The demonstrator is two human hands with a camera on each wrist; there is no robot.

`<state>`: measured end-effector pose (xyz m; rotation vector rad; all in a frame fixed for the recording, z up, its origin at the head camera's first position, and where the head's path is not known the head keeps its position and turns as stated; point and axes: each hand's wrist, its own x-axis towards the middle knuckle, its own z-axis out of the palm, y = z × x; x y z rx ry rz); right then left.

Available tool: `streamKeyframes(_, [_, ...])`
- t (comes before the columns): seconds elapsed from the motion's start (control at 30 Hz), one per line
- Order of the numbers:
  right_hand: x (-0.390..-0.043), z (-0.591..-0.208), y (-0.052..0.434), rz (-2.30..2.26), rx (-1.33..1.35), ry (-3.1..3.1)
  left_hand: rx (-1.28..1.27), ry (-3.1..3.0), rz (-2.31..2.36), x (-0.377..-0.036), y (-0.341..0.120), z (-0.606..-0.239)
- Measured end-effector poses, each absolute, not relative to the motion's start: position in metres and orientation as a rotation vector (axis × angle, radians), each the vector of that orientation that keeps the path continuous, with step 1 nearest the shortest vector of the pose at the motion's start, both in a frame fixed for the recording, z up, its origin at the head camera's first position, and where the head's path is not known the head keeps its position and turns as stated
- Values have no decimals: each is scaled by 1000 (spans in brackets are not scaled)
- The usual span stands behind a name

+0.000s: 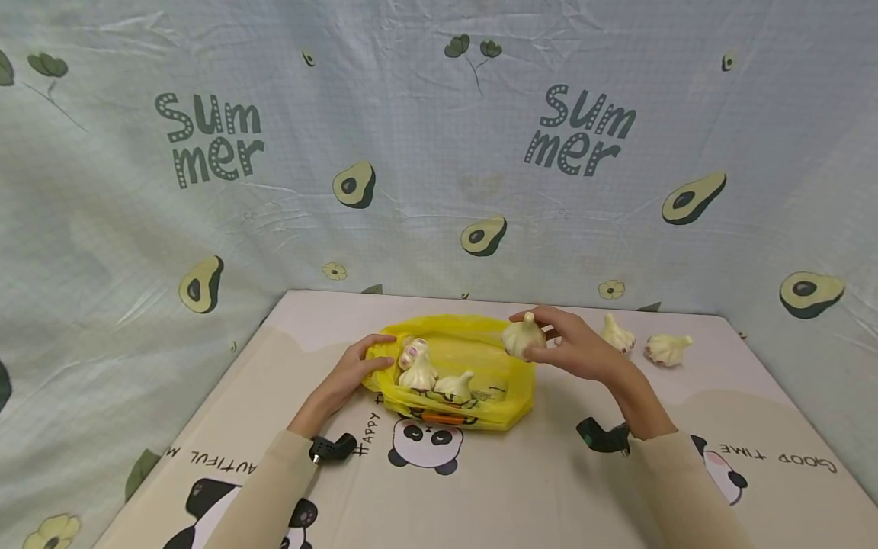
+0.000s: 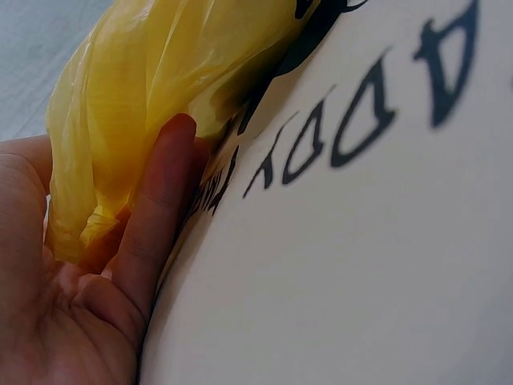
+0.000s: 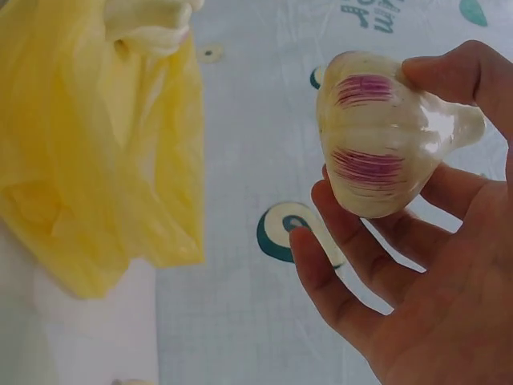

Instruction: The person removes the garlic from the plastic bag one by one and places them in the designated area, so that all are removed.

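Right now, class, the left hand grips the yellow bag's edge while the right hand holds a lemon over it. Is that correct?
Not quite. The right hand holds a garlic bulb, white with purple streaks, as the right wrist view shows. The left hand does grip the yellow bag.

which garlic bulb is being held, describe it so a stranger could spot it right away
Find the yellow bag in the middle of the table. At its far right edge the right hand holds a garlic bulb in the air. It alone is lifted: three lie in the bag, two on the table.
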<state>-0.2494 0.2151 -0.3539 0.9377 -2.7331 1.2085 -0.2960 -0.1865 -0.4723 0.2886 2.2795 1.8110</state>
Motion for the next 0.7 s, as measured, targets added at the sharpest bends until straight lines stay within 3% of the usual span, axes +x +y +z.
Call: streamKeyframes(0.7, [-230, -347, 256, 1197, 814, -2772, 321, 2288, 1806, -295, -188, -473])
